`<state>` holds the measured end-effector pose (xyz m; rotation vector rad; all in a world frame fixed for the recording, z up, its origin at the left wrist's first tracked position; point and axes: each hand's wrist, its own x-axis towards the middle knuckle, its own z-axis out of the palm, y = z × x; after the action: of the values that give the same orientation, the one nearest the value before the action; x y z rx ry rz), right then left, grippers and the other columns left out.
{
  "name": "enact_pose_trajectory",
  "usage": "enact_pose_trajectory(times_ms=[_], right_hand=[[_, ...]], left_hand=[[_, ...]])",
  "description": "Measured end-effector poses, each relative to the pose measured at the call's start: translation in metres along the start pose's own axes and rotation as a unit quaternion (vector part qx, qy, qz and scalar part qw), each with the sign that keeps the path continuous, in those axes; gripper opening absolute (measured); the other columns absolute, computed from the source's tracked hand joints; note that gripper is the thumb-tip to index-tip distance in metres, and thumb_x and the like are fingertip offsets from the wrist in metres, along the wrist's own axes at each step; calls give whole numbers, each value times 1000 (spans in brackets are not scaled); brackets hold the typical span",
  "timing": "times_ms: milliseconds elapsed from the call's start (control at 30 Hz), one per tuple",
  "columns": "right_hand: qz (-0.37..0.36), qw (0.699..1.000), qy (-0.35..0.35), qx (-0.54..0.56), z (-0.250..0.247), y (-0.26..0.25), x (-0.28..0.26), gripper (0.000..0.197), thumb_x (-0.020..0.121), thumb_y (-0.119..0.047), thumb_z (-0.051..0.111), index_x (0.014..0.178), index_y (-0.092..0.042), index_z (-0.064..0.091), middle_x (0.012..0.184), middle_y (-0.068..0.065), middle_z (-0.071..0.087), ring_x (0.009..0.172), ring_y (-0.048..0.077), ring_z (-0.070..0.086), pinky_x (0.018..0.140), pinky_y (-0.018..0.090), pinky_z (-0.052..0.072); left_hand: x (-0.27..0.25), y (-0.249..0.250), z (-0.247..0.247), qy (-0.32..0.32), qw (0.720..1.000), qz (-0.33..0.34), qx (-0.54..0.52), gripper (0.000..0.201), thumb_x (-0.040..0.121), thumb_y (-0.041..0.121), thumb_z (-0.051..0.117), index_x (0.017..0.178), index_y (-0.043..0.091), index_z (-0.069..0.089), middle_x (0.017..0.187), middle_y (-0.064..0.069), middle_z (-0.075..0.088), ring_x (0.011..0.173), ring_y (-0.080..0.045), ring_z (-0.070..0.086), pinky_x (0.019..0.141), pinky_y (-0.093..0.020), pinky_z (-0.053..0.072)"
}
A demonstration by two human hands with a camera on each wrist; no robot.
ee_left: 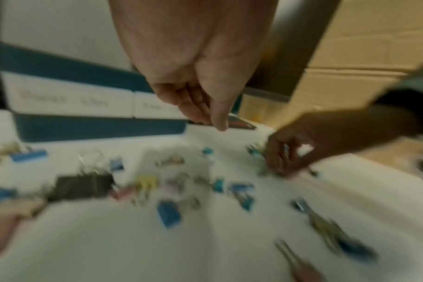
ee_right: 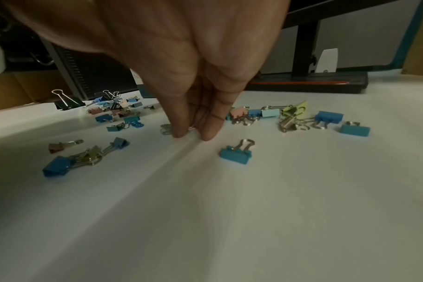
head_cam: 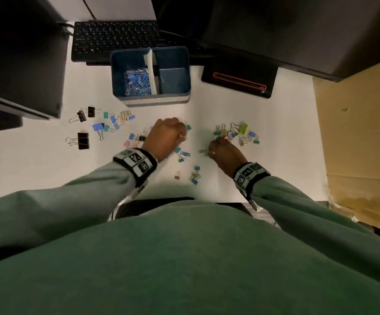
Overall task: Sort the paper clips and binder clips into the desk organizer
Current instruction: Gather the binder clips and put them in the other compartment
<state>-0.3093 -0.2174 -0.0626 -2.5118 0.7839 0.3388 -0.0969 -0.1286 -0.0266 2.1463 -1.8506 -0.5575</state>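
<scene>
A blue desk organizer (head_cam: 116, 71) stands at the back of the white desk; its left compartment holds paper clips (head_cam: 137, 83) and its right compartment shows only its floor. Coloured binder clips (head_cam: 243, 133) lie scattered left, centre and right. My left hand (head_cam: 179, 135) hovers curled over the middle clips; the left wrist view is blurred, the fingers (ee_left: 193, 106) bunch against the thumb, and anything in them is hidden. My right hand (ee_right: 193, 136) reaches down to the desk and pinches a silver paper clip (ee_right: 166, 128) with thumb and fingertips.
A black keyboard (head_cam: 116, 39) lies behind the organizer. A black stand base with a red line (head_cam: 239, 80) sits at the back right, and a cardboard box (head_cam: 362, 133) stands along the right side. Dark equipment (head_cam: 20, 64) overhangs the left. Larger black binder clips (head_cam: 83, 140) lie at the far left.
</scene>
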Motion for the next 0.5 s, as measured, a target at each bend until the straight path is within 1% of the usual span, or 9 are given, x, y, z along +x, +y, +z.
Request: enact_pose_trajectory(times_ms=[33,67,133,233,267,333,400,433,500], right_hand=[[-6,1000,-4,-12,0,-3,2,15,90,-2,58,104,-1,58,105,19,57,95,35,59,80,43,54],[-9,999,-9,-29,-1,-5,3,15,89,2,54,104,0,57,104,20,57,95,36,59,79,44,54],[-8,999,-16,-50,-2,-11,4,19,89,4,50,106,1,56,106,20,57,95,37,59,77,45,54],[8,998,-17,-55,-5,-17,6,21,89,1,50,110,1,55,111,19,54,97,37,58,73,42,50],[12,998,-25,-52,-5,-18,8,22,89,-1,50,110,1,55,113,19,53,98,36,58,73,41,50],[33,998,-45,-25,-6,-14,12,22,90,-7,51,111,0,55,115,18,52,99,35,58,75,41,48],[43,997,-60,24,-8,-7,14,21,88,-8,52,107,0,57,113,19,55,98,36,58,79,42,50],[38,996,-58,56,-10,-3,13,17,86,-7,54,101,1,60,108,20,58,97,36,59,80,42,50],[51,989,-40,135,-13,8,9,6,83,-5,58,85,0,60,92,18,64,89,34,61,74,37,50]], left_hand=[[-6,4,14,-42,999,10,20,11,80,16,71,90,11,68,90,-8,64,85,-29,61,80,-36,41],[-9,7,26,-69,997,16,35,16,76,14,74,90,9,68,90,-10,65,85,-31,62,80,-38,43],[-9,10,36,-100,993,23,54,18,73,11,76,86,6,65,86,-14,63,80,-34,62,74,-39,45],[-3,12,37,-117,989,63,70,10,73,3,68,78,5,60,79,-16,57,69,-34,58,63,-37,43],[-3,14,37,-129,986,74,75,9,73,0,66,78,3,59,79,-17,57,69,-34,57,62,-37,42],[-3,15,40,-135,982,89,95,12,73,-3,63,84,-2,60,85,-23,58,73,-38,57,63,-41,42],[-3,17,42,-139,980,90,107,17,75,-6,58,92,-4,58,92,-25,58,78,-40,57,66,-43,43],[-4,19,41,-131,984,84,91,17,77,-6,55,94,-3,57,91,-24,58,77,-39,58,66,-43,44],[-6,22,33,-99,994,43,-31,11,83,-3,47,92,1,53,84,-19,59,71,-35,60,62,-42,49]])
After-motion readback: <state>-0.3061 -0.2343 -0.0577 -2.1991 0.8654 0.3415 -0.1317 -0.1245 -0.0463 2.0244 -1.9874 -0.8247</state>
